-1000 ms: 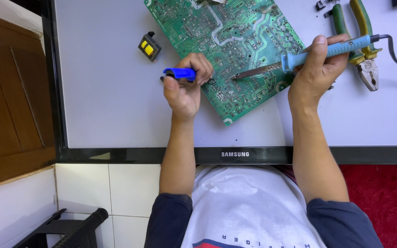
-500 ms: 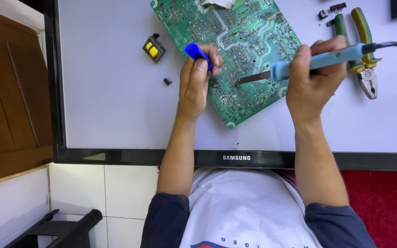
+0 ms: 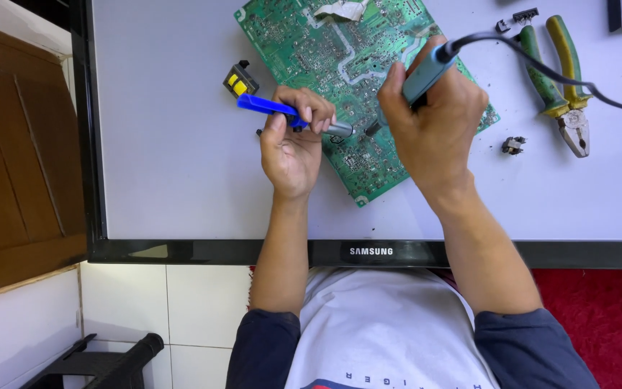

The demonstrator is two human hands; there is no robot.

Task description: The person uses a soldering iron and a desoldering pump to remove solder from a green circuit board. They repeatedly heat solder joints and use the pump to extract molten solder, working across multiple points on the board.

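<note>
Head view: left hand (image 3: 293, 148), centre frame, is closed around a blue-handled tool (image 3: 282, 112) whose metal tip touches the green circuit board (image 3: 325, 50) lying top centre on the white panel (image 3: 174, 166). Right hand (image 3: 433, 126) is fisted tight around a soldering iron (image 3: 426, 72), tip on the board beside the other tip. Pliers (image 3: 563, 94) lie upper right, and a small yellow part (image 3: 239, 81) sits left of the board.
</note>
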